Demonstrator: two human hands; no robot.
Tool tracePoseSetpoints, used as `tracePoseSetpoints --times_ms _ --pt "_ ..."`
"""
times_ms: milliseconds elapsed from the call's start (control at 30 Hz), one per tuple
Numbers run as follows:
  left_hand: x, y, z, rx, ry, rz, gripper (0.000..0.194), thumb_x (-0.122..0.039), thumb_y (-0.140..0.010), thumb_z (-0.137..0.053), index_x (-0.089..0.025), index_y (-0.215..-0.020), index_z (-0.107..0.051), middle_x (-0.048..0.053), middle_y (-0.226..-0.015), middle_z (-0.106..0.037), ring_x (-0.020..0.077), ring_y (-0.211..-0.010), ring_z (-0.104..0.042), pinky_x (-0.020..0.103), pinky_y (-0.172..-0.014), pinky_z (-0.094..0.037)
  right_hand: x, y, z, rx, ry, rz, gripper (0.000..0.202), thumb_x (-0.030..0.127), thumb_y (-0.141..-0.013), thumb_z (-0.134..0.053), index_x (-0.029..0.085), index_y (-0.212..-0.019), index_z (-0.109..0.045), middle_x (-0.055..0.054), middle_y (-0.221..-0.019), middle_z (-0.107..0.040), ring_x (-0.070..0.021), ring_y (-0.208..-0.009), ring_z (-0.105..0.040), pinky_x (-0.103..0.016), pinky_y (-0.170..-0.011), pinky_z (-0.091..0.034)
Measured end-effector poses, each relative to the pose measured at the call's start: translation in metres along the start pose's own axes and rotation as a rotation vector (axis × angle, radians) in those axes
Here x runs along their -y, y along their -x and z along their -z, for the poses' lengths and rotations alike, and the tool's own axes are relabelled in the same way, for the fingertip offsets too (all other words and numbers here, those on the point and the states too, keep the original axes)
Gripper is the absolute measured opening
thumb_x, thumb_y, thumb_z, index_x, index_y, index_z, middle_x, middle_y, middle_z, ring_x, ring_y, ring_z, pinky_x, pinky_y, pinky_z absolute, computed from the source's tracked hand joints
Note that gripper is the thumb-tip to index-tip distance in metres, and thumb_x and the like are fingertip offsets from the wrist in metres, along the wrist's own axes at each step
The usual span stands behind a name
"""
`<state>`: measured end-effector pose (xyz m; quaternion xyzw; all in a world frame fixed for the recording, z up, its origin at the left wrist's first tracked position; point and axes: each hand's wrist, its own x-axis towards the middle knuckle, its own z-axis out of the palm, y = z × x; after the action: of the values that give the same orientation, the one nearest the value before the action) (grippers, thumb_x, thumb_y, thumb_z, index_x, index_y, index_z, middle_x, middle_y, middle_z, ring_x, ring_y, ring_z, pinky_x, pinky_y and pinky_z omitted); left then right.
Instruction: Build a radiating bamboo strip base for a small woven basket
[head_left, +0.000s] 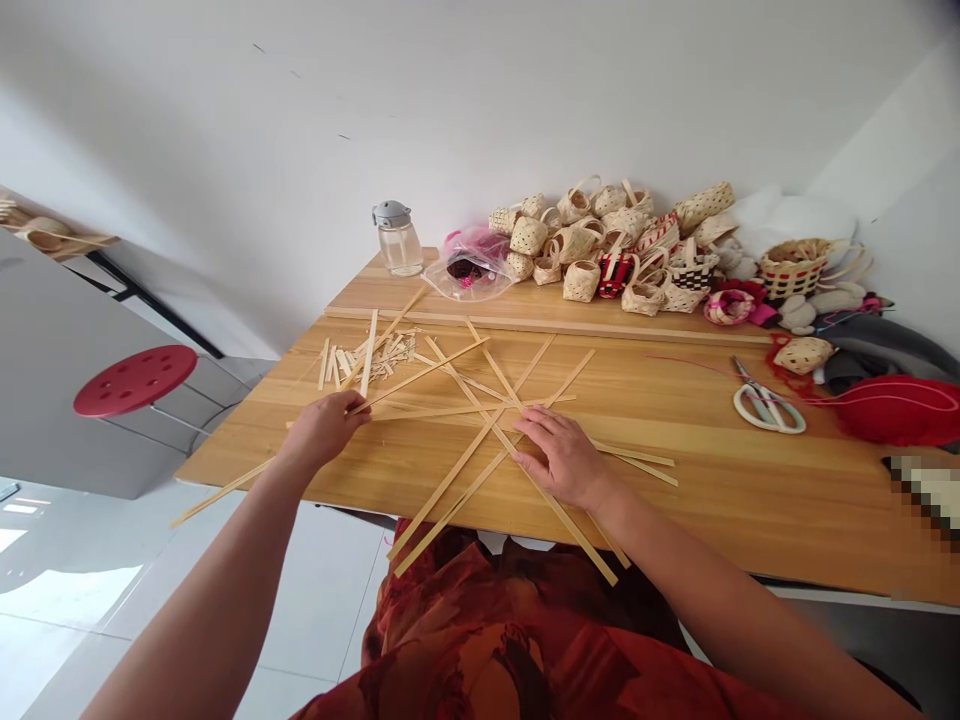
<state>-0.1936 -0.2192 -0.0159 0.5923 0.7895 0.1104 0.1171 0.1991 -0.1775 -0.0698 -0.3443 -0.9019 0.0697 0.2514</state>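
Note:
My left hand (324, 430) is closed, pinching the end of a pale bamboo strip (424, 374) that slants up and away to the right. Several flat bamboo strips (457, 490) lie crossed in a star on the wooden table, some reaching past its near edge. My right hand (561, 455) rests on the star near its crossing, fingers stretched over the strips and thumb apart. Just beyond my left hand lie a wider pale strip (370, 352) and a pile of short cut pieces (390, 355).
Several small woven baskets (581, 281) crowd the table's back, beside a clear plastic bag (474, 278) and a glass bottle (400, 248). White-handled scissors (769, 408) and red cloth (900, 412) lie at right. A red stool (135, 380) stands left of the wooden table (705, 510).

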Motion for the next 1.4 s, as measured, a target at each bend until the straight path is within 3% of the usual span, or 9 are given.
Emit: tracePoseSetpoints --times_ms 300,433,533,633,800,967,1067,1200,1400 --pt "0.028 0.012 0.005 0.028 -0.018 0.097 0.023 -0.046 -0.079 -0.058 -0.026 -0.087 -0.066 0.004 -0.089 -0.073 0.0252 -0.083 -0.064 0.029 -0.066 -0.041 0.001 0.000 0.001 0.007 -0.001 -0.012 0.043 0.043 -0.095 -0.061 0.020 -0.131 -0.062 -0.015 -0.140 -0.060 -0.0310 -0.137 -0.050 -0.054 -0.113 -0.042" --pt "0.017 0.020 0.003 -0.155 -0.042 0.112 0.028 -0.052 -0.078 -0.062 -0.024 -0.077 -0.061 0.005 -0.081 -0.069 0.0242 -0.078 -0.062 0.030 -0.067 -0.040 0.002 -0.001 0.002 0.007 -0.011 -0.011 0.042 0.040 -0.094 -0.062 0.018 -0.130 -0.063 -0.015 -0.139 -0.061 -0.0305 -0.137 -0.050 -0.052 -0.114 -0.041" --pt "-0.012 0.024 0.002 -0.243 -0.017 0.150 0.043 -0.062 -0.082 -0.058 -0.023 -0.064 -0.053 0.001 -0.063 -0.059 0.0207 -0.065 -0.057 0.030 -0.062 -0.038 0.004 -0.001 0.003 0.003 -0.019 -0.013 0.040 0.039 -0.094 -0.062 0.020 -0.129 -0.063 -0.014 -0.139 -0.062 -0.0303 -0.137 -0.050 -0.052 -0.114 -0.041" --pt "-0.063 0.019 -0.004 -0.189 0.069 0.006 0.043 -0.062 -0.079 -0.064 -0.022 -0.064 -0.059 0.000 -0.065 -0.062 0.0186 -0.065 -0.058 0.028 -0.063 -0.041 0.004 -0.002 0.003 0.009 -0.018 -0.018 0.040 0.042 -0.095 -0.060 0.020 -0.129 -0.063 -0.015 -0.139 -0.061 -0.0309 -0.136 -0.051 -0.053 -0.112 -0.042" --pt "-0.168 -0.013 -0.030 -0.030 0.114 -0.356 0.015 -0.035 -0.082 -0.070 -0.021 -0.082 -0.077 0.005 -0.090 -0.073 0.0206 -0.085 -0.066 0.029 -0.080 -0.048 0.002 0.000 0.002 0.007 -0.023 -0.032 0.038 0.042 -0.095 -0.059 0.021 -0.127 -0.063 -0.014 -0.139 -0.061 -0.0315 -0.134 -0.051 -0.053 -0.110 -0.043" --pt "-0.242 -0.042 -0.066 0.124 0.036 -0.420 0.011 -0.020 -0.080 -0.071 -0.019 -0.088 -0.078 0.010 -0.101 -0.075 0.0221 -0.096 -0.069 0.029 -0.084 -0.050 0.002 0.001 0.002 0.006 -0.037 -0.031 0.039 0.039 -0.094 -0.059 0.020 -0.129 -0.061 -0.014 -0.140 -0.060 -0.0319 -0.135 -0.049 -0.051 -0.108 -0.043" --pt "-0.259 -0.051 -0.084 0.173 0.029 -0.393 0.014 -0.016 -0.077 -0.071 -0.019 -0.089 -0.077 0.008 -0.094 -0.077 0.0203 -0.086 -0.070 0.027 -0.074 -0.051 0.004 0.000 0.004 0.014 -0.053 -0.035 0.038 0.038 -0.095 -0.059 0.020 -0.128 -0.060 -0.014 -0.135 -0.062 -0.0313 -0.132 -0.051 -0.049 -0.107 -0.043" --pt "-0.262 -0.054 -0.092 0.220 0.012 -0.375 0.011 -0.014 -0.077 -0.068 -0.019 -0.084 -0.075 0.006 -0.084 -0.077 0.0187 -0.078 -0.070 0.026 -0.067 -0.050 0.005 -0.001 0.006 0.021 -0.063 -0.042 0.037 0.038 -0.095 -0.059 0.019 -0.126 -0.060 -0.014 -0.133 -0.062 -0.0309 -0.131 -0.050 -0.048 -0.105 -0.043" --pt "-0.266 -0.051 -0.090 0.220 -0.044 -0.387 0.008 -0.017 -0.081 -0.066 -0.016 -0.087 -0.072 0.012 -0.101 -0.076 0.0225 -0.095 -0.069 0.028 -0.079 -0.051 0.005 -0.001 0.007 0.025 -0.074 -0.046 0.037 0.037 -0.095 -0.059 0.019 -0.127 -0.058 -0.013 -0.129 -0.064 -0.0293 -0.129 -0.051 -0.045 -0.104 -0.042"
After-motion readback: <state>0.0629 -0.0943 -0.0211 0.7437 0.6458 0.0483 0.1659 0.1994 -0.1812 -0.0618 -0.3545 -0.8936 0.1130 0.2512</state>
